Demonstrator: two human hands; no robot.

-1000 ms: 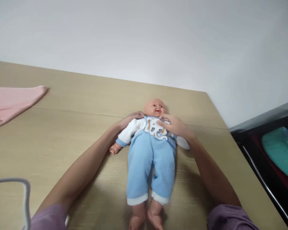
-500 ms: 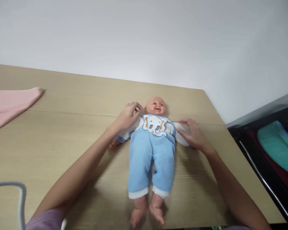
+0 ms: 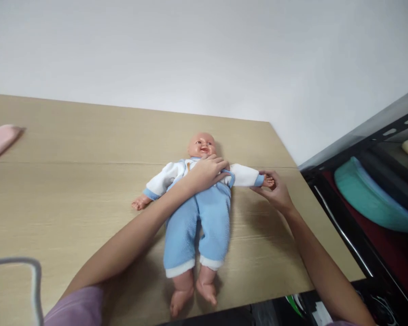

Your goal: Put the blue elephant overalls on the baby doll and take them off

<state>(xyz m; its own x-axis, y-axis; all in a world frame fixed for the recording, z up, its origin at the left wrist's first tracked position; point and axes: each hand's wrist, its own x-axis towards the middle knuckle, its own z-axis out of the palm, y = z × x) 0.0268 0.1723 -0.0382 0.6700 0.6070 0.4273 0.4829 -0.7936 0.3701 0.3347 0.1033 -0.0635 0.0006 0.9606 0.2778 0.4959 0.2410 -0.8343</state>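
A bald baby doll (image 3: 204,146) lies face up on the table, dressed in a fleecy blue and white outfit (image 3: 210,222). Across its chest rests my left hand (image 3: 208,172), fingers curled at the blue shoulder edge of the outfit and hiding most of the elephant patch. My right hand (image 3: 278,192) closes around the doll's hand and blue cuff at the right, with that arm stretched straight out. The doll's other arm (image 3: 161,181) lies spread to the left, touched by neither hand. Its bare feet (image 3: 181,296) point toward me.
Pink cloth (image 3: 2,140) lies at the table's (image 3: 71,203) left edge. A grey bent tube (image 3: 36,280) juts in at bottom left. Beyond the right edge stands a black rack (image 3: 343,231) with a teal curved object (image 3: 373,199). A white wall rises behind.
My left hand has moved from beside the doll's shoulder onto its chest. My right hand has slid outward to the doll's hand, and that arm is now straightened sideways. The view has shifted right.
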